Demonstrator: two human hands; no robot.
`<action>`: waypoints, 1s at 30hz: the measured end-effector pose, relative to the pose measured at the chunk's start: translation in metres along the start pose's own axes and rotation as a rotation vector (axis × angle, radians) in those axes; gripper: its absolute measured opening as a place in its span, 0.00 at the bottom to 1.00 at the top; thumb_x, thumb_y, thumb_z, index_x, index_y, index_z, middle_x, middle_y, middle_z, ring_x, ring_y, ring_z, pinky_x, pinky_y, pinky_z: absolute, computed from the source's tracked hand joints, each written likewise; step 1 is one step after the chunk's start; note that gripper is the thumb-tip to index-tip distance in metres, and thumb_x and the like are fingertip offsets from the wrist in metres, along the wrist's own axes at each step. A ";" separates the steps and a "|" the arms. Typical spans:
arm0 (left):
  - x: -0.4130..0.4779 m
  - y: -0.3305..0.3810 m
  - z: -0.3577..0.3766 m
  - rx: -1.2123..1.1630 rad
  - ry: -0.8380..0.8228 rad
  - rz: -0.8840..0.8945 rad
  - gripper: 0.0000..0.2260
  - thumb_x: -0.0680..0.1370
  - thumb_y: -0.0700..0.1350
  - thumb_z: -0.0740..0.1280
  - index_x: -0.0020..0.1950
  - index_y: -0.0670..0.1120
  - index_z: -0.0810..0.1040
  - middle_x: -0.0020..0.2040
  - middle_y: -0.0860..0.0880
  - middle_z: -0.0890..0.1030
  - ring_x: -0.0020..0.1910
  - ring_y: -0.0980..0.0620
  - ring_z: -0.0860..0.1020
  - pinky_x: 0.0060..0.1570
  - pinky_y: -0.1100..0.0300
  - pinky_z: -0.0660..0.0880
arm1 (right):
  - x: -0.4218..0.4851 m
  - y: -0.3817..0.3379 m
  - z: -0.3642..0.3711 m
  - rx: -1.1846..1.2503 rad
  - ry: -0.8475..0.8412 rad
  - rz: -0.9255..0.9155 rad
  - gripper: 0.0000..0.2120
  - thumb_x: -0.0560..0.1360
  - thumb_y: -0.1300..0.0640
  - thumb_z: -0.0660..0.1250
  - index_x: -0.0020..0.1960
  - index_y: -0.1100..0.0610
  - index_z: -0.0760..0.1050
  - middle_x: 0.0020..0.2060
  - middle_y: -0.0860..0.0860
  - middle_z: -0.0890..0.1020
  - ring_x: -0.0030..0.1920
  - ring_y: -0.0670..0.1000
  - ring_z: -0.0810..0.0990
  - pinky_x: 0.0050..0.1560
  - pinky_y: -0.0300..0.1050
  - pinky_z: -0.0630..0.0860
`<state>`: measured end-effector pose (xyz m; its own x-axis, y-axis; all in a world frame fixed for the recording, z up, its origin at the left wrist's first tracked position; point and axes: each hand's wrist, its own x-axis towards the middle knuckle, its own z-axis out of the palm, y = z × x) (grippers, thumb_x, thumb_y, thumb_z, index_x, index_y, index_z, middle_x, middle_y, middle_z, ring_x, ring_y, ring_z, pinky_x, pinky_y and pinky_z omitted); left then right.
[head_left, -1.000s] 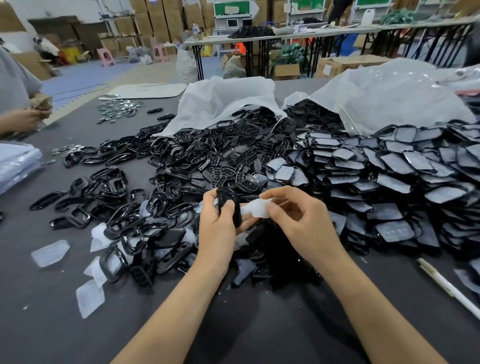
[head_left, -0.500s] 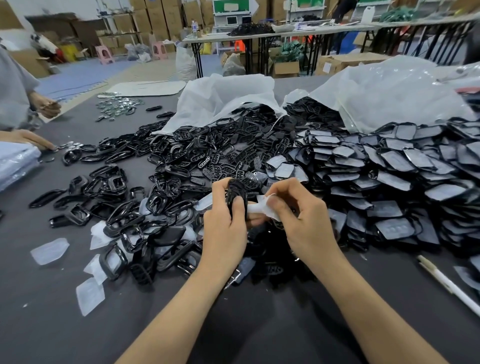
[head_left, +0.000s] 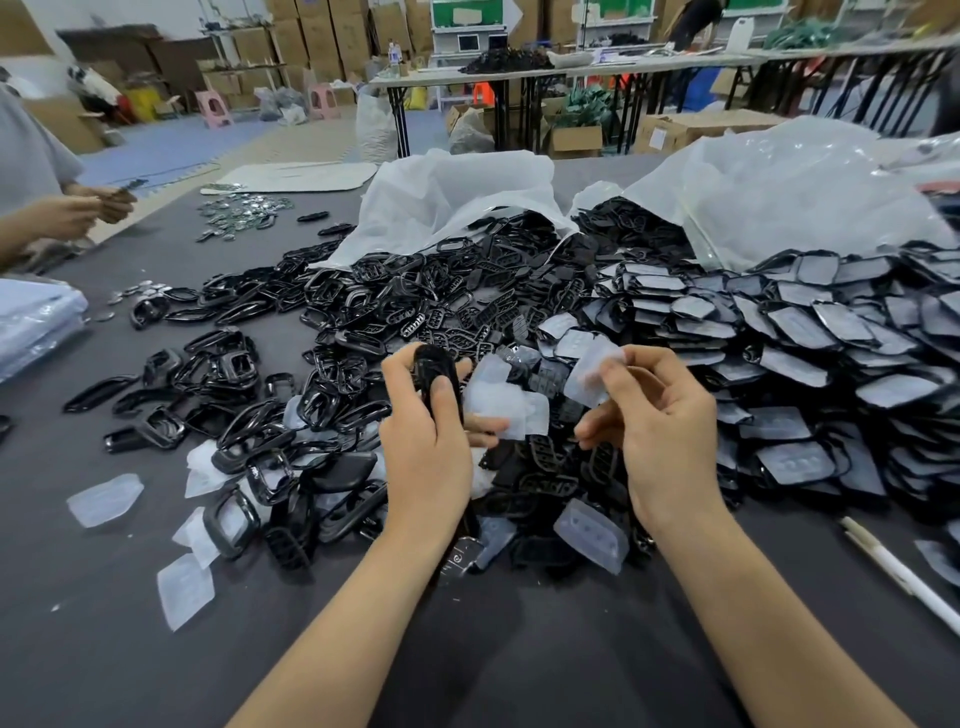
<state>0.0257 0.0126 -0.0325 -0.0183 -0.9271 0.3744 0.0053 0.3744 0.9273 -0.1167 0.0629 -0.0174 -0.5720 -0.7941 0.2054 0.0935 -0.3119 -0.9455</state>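
My left hand (head_left: 431, 441) grips a small black plastic shell (head_left: 435, 375) upright above the pile, thumb along its side. A translucent white film piece (head_left: 501, 402) hangs by its fingers. My right hand (head_left: 657, 426) pinches another translucent film piece (head_left: 595, 371) between thumb and fingertips, held apart from the black shell. Both hands hover over a heap of black frames and button pads (head_left: 395, 332) on the dark table (head_left: 519, 649).
Stacked black parts with film covers (head_left: 810, 332) fill the right side. Two white plastic bags (head_left: 452, 202) spill parts at the back. Loose film pieces (head_left: 106, 499) lie at left. A white pen (head_left: 904, 577) rests at right. Another person's hands (head_left: 78, 208) work at far left.
My hands have drawn apart: the right hand pulled a film piece away to the right, and the left hand kept the black shell. The other person's hands rose from the table.
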 end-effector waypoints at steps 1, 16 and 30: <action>0.000 0.002 -0.002 -0.013 0.018 0.015 0.12 0.84 0.41 0.53 0.53 0.61 0.65 0.55 0.54 0.82 0.28 0.47 0.82 0.26 0.62 0.75 | 0.001 0.000 0.000 0.027 0.003 0.020 0.06 0.78 0.63 0.64 0.44 0.56 0.74 0.32 0.49 0.81 0.22 0.50 0.77 0.24 0.42 0.74; 0.006 0.014 -0.001 -0.750 -0.219 -0.647 0.13 0.79 0.38 0.61 0.64 0.38 0.73 0.51 0.35 0.83 0.49 0.39 0.84 0.41 0.58 0.81 | 0.005 -0.001 -0.003 0.075 0.022 0.117 0.04 0.76 0.64 0.67 0.43 0.57 0.77 0.28 0.50 0.82 0.25 0.47 0.78 0.25 0.38 0.75; 0.006 0.004 -0.001 -0.871 -0.308 -0.851 0.25 0.70 0.43 0.62 0.67 0.41 0.71 0.59 0.40 0.81 0.54 0.44 0.82 0.56 0.44 0.78 | 0.006 0.005 -0.004 -0.033 -0.146 0.214 0.10 0.75 0.69 0.65 0.46 0.56 0.79 0.30 0.47 0.81 0.28 0.45 0.77 0.29 0.36 0.74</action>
<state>0.0270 0.0091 -0.0262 -0.5719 -0.7814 -0.2495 0.5326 -0.5850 0.6117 -0.1228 0.0590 -0.0223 -0.4184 -0.9077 0.0322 0.1719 -0.1139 -0.9785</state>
